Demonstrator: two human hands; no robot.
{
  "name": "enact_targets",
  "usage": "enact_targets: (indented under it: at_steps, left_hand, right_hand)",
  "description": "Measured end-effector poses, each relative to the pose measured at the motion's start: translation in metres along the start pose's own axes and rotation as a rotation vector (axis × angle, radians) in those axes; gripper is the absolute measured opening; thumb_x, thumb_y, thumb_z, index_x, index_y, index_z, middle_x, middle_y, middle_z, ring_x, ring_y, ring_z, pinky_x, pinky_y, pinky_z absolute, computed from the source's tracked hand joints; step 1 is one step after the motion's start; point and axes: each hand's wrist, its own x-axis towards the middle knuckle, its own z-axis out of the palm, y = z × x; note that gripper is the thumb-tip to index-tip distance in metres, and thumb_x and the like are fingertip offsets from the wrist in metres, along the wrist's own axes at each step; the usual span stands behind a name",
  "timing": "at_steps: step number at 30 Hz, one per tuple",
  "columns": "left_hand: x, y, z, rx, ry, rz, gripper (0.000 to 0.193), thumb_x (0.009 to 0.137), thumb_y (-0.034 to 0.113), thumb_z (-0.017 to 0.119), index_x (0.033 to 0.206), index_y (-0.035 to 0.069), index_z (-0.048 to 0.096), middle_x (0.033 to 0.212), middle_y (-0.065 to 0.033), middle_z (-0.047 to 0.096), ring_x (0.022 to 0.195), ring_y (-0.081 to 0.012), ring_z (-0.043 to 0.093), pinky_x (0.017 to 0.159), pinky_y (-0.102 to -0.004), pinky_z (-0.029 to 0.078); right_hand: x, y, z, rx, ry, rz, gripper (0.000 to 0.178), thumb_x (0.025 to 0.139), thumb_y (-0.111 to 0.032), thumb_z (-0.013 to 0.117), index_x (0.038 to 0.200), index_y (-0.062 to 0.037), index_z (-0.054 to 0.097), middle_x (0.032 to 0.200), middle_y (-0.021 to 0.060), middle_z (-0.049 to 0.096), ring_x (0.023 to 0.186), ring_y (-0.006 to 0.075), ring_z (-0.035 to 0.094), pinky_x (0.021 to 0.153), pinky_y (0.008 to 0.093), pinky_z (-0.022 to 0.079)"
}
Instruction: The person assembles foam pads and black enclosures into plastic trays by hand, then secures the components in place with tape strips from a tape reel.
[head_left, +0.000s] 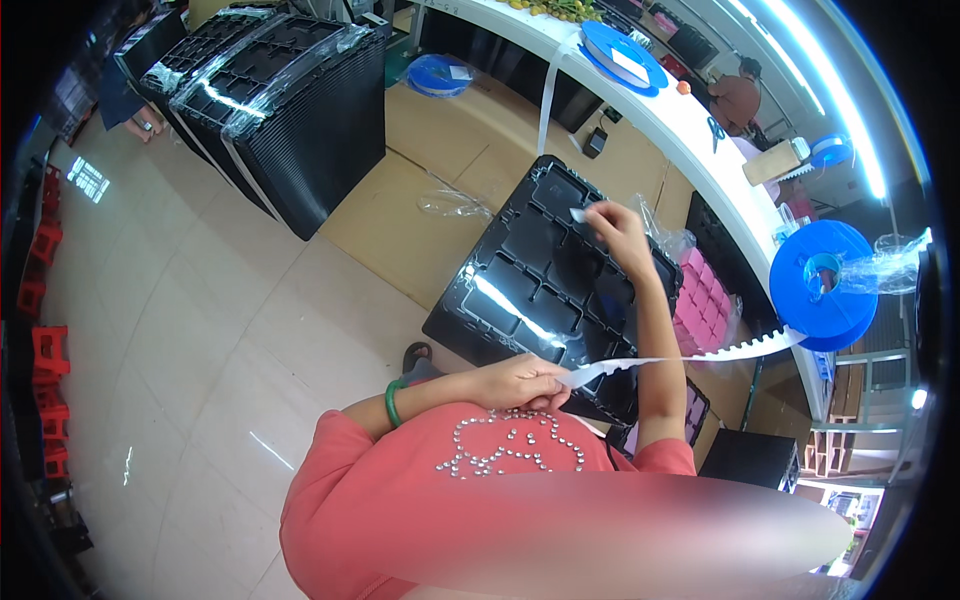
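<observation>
**Over the black tray: limp white strip, handle by the edges**

Down in front of the red shirt, the left hand [525,382] is closed on the loose end of a white strip [735,351], which stretches across the right forearm to a big blue reel [798,290]. The right hand [617,235] reaches out over the black tray [530,240], thumb and fingers pinching a small pale piece [577,215]. Can't tell if the piece is touching the tray or what's on it.

My guess on handling: the strip weighs next to nothing, goes limp and twists easily, and a hard tug might crease or tear it. I'd hold it right at the free end. The little piece looks thin too, maybe sticky, so one edge or corner is the spot to grab.

The tray looks stiff and glossy, with molded compartments and shine on top, so probably a bit slippery. Next to it there's cardboard [440,145] over shiny floor tiles [200,330]. A white bench [680,125] curves along the far side with scissors [715,128] on it, and a person in brown [735,103] is beyond. Up left sits a tall wrapped stack of black trays [320,150], and red stools [50,355] line the left edge.
</observation>
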Motion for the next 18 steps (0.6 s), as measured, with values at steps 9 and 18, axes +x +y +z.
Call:
enact_targets:
  at_steps: [9,18]
  left_hand:
    - [0.025,-0.026,0.043,-0.291,0.075,-0.066,0.027,0.100,0.018,0.041,0.084,0.005,0.058,0.065,0.0036,0.047,0.057,-0.0041,0.042,0.053,-0.0197,0.036]
    - [0.024,-0.045,0.110,-0.154,0.299,-0.036,0.028,0.100,0.017,0.040,0.082,0.004,0.057,0.063,0.0021,0.048,0.056,-0.0052,0.044,0.053,-0.0224,0.037]
  right_hand:
    - [-0.288,-0.038,-0.094,0.073,-0.369,0.200,0.038,0.078,-0.010,0.079,0.114,0.0001,0.070,0.103,0.0087,0.071,0.087,0.0140,0.064,0.079,0.0274,0.050]
    - [-0.299,-0.029,-0.035,0.633,0.064,0.326,0.009,0.086,-0.007,0.073,0.090,0.0012,0.072,0.079,0.0024,0.069,0.066,0.0055,0.057,0.063,0.0205,0.045]
